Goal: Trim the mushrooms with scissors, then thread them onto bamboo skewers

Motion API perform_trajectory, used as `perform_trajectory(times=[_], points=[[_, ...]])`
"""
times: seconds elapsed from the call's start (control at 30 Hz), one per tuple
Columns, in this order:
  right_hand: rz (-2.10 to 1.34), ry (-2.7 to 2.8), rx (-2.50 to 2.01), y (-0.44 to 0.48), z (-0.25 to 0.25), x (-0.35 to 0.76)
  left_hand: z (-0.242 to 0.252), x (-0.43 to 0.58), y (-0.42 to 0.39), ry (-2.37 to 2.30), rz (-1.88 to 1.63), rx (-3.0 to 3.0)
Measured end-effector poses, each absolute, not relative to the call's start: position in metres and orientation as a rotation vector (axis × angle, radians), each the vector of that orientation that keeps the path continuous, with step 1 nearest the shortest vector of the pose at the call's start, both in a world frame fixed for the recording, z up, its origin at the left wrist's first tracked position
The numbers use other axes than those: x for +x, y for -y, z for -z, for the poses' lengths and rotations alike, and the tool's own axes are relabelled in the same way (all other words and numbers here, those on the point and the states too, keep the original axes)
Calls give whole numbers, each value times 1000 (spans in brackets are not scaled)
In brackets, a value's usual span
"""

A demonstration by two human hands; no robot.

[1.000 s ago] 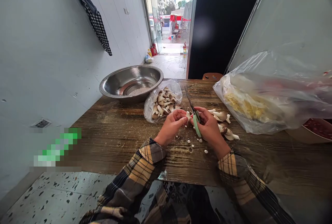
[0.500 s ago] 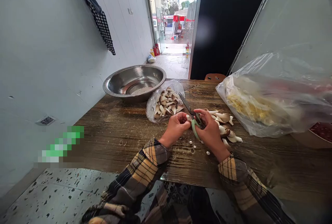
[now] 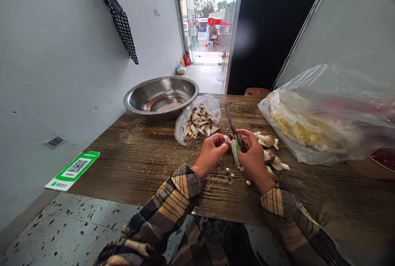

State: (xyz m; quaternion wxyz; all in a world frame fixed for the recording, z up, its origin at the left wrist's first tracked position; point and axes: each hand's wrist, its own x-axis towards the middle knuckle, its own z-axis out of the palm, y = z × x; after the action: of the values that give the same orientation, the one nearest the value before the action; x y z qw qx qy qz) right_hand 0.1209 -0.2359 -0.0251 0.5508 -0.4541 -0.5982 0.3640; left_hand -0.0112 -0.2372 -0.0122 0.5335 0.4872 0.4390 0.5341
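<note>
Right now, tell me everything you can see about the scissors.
The scissors have pale green, plastic-looking handles and dark, metallic blades, seemingly nearly closed. The right hand grips them above the table, partly hiding the handles; the blades point forward, slightly left. Whether they touch the mushroom in the left hand is unclear.

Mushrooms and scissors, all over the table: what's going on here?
A person in plaid sleeves has scissors in the right hand and pinches a mushroom in the left hand, close to the scissors. Loose mushrooms lie beside the right hand, with small white pieces on the wooden table nearby. Beyond the left hand, a clear bag holds more mushrooms, next to a metal basin.
</note>
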Motion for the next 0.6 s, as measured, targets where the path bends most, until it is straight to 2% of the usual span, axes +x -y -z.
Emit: perform_trajectory(times=[0.17,0.47,0.6], points=[[-860,1439,-1068,234,26,122,14,-12,235,-1131,-1316,1192],[-606,1615,-1173,243,22,119,11,-11,240,-1043,-1302,1100],[-718,1494,-1202,239,25,120,12,-9,241,-1041,-1244,1122]])
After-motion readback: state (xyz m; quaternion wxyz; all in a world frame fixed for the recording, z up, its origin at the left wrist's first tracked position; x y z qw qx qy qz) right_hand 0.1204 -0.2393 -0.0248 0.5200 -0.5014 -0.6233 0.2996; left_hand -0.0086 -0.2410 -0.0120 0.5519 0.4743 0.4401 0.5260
